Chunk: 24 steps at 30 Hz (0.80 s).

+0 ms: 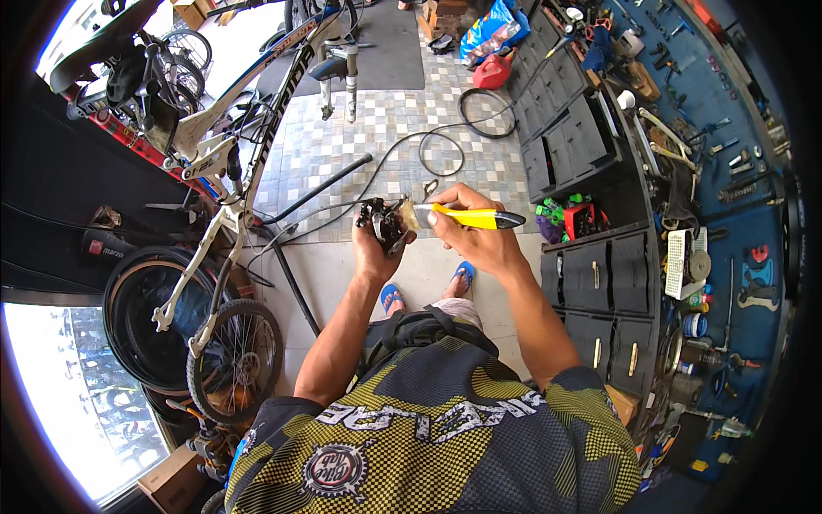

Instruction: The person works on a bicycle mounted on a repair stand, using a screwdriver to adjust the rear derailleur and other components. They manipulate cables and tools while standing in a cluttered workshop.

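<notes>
My left hand is closed around a small black metal bike part with a silvery piece on it, in front of my body. Its exact kind is hard to make out, as my fingers cover some of it. A yellow brush with a black end lies in the grip of my right hand. The pale bristles point left and meet the side of the bike part near my left fingertips.
A bike frame without a front wheel hangs on the left, above a bike wheel. A black hose loops over the tiled floor. Dark drawers and a blue tool board line the right.
</notes>
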### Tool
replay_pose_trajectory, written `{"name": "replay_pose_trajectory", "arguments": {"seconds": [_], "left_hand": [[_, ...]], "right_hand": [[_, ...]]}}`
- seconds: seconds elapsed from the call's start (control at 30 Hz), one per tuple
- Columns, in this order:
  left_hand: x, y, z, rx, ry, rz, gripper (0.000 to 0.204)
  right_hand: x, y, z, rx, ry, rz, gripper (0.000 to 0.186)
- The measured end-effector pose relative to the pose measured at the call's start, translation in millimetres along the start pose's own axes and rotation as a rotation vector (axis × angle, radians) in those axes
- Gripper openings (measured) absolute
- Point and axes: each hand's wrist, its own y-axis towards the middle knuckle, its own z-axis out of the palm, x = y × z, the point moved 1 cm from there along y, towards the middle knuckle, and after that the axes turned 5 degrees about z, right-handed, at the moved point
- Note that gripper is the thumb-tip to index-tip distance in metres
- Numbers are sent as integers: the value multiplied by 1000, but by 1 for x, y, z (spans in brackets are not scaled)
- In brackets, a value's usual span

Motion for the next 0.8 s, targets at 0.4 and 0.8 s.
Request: {"name": "replay_pose_trajectory", "arguments": {"seconds": [0.4,0.8], "left_hand": [[-11,1,24,-193,198,-81,73],[-37,-4,28,-214,326,-99,79]], "right_hand": [[17,5,0,-55,-295,-429,31],[10,7,-3,68,67,-138,18]]}}
